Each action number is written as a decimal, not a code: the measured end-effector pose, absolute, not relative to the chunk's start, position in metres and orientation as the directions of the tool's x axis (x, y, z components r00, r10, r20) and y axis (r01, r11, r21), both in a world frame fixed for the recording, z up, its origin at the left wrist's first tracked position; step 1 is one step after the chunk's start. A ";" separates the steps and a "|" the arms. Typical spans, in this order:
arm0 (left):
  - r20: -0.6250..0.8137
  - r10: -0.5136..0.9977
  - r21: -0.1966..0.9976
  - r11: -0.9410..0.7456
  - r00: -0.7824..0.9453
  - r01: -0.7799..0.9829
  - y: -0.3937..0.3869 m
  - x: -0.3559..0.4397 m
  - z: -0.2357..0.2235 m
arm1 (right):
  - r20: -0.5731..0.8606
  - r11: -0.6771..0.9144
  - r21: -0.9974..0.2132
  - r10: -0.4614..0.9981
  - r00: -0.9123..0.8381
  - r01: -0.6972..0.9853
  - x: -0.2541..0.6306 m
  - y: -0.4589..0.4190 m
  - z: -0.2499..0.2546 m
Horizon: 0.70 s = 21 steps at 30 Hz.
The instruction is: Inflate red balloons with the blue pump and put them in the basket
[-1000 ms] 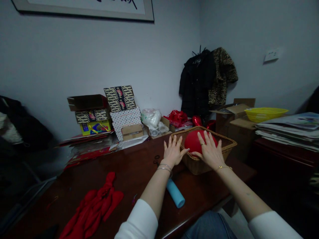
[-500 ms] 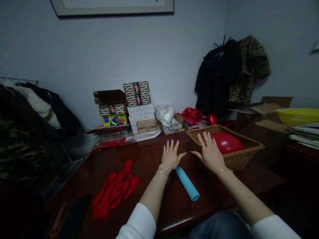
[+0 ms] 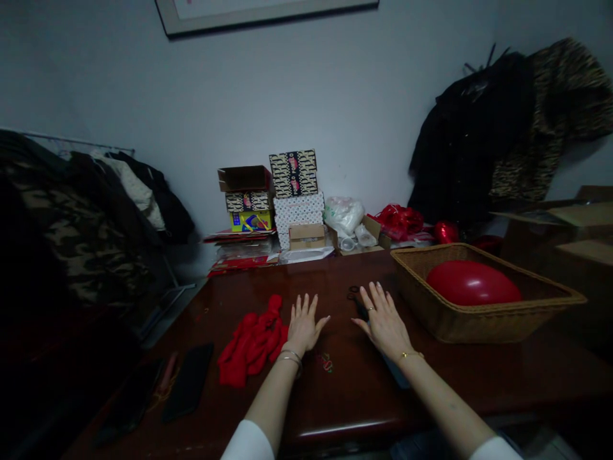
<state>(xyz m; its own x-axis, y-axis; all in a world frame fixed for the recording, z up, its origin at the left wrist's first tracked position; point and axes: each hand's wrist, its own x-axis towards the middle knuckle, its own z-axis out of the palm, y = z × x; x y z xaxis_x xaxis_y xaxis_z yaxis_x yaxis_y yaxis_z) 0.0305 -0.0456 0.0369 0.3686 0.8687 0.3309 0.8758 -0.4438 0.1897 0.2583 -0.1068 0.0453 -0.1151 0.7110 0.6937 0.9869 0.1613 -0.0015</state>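
My left hand point(image 3: 303, 329) is open with fingers spread, palm down just above or on the brown table point(image 3: 349, 396). It is nearest to a bunched red cloth point(image 3: 249, 345) on its left. Several small coloured loops point(image 3: 327, 363) lie on the wood to its right. My right hand point(image 3: 387, 329) is open too, palm down and holding nothing. A blue cylinder point(image 3: 397, 374) shows beneath its wrist, mostly hidden. Black-handled scissors point(image 3: 354, 295) lie partly covered by its fingertips. Right of that hand stands a wicker basket point(image 3: 460, 332) with a red balloon point(image 3: 472, 282) inside.
Two dark flat objects, one of them phone-like point(image 3: 188, 383), lie at the table's left. Stacked boxes point(image 3: 299, 214), a plastic bag point(image 3: 343, 216) and red shiny wrapping point(image 3: 398, 220) line the back. Coats point(image 3: 467, 140) hang at the right, and clothes on a rack point(image 3: 81, 217) at the left.
The view has turned left. My right hand has left the basket's near side and now covers much of the blue cylinder. My left hand is closer to the red cloth. Scissors and loops now show.
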 end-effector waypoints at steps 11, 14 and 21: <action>0.359 0.924 0.082 -0.169 0.129 0.982 -0.045 -0.058 0.004 | 0.577 0.273 -0.040 0.792 -0.201 0.961 0.180 -0.100 0.008; 0.365 0.928 0.068 -0.104 0.072 0.992 -0.046 -0.073 -0.002 | 0.545 0.287 -0.052 0.811 -0.214 0.956 0.163 -0.099 0.001; 0.367 0.929 0.068 -0.085 0.054 0.994 -0.052 -0.092 -0.015 | 0.502 0.333 -0.076 0.827 -0.253 0.940 0.133 -0.095 -0.006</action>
<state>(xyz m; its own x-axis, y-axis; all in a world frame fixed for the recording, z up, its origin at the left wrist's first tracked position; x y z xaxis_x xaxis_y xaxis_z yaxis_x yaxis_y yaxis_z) -0.0924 -0.0522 -0.0150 0.0544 0.9287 0.3669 0.9940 -0.0852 0.0682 0.1329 -0.0949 -0.0062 -0.2528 0.8269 0.5024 0.9398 0.3332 -0.0756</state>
